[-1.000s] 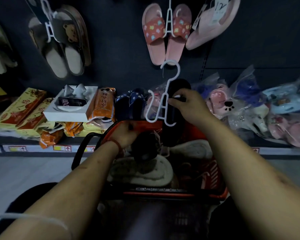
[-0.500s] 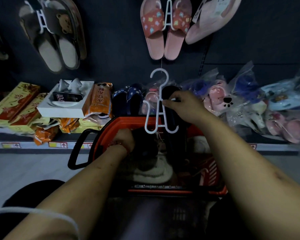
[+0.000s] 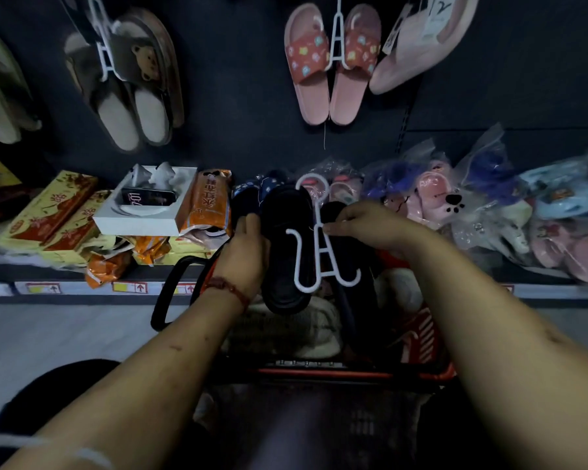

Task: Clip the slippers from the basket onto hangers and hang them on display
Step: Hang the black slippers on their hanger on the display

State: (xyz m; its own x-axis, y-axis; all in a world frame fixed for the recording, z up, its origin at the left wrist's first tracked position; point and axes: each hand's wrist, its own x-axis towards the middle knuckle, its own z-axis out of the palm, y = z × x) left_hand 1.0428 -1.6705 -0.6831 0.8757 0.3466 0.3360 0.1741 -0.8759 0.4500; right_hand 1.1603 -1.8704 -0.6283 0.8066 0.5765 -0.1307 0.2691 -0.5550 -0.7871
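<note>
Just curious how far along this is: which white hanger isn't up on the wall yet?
The white hanger the right hand pinches, in front of the black slipper. The others hang on the wall with the brown pair and the pink pair.

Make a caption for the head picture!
Left hand holds a black slipper behind the white plastic hanger pinched by the right hand, over a red basket.

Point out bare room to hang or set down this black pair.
Bare dark wall panel lies between the brown bear slippers and the pink patterned slides, and right of the pale pink slipper. Pale floor left of the red plastic basket is free. The shelf is crowded with yellow boxes, orange packs and bagged slippers.
</note>
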